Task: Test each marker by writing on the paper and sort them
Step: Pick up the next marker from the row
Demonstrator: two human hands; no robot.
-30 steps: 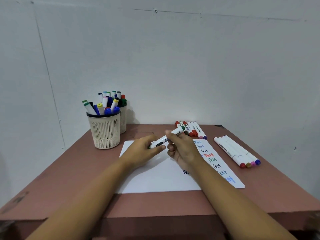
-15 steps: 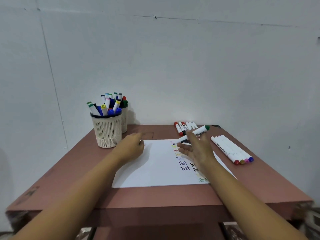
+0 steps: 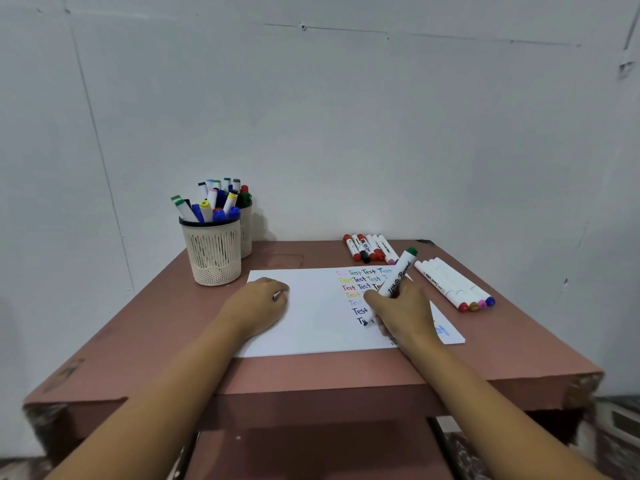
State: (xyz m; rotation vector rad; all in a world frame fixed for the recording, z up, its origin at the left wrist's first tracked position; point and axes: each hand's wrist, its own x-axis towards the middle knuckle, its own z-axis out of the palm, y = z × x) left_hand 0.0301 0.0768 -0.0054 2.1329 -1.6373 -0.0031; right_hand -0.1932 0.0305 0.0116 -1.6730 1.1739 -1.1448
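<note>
A white sheet of paper lies on the reddish-brown table, with rows of the word "Test" in several colours on its right half. My right hand grips a white whiteboard marker with a green top end. The marker is tilted, and its dark tip touches the paper at the lowest written line. My left hand rests on the left part of the paper with curled fingers. A small dark piece, seemingly the marker cap, peeks out between those fingers.
A cream mesh cup full of markers stands at the back left, with a second cup behind it. One row of markers lies at the back edge. Another row of white markers lies right of the paper.
Both hands held the marker together a second ago. My left hand has since gone down onto the paper. My right hand has brought the marker's tip down to the written lines.
</note>
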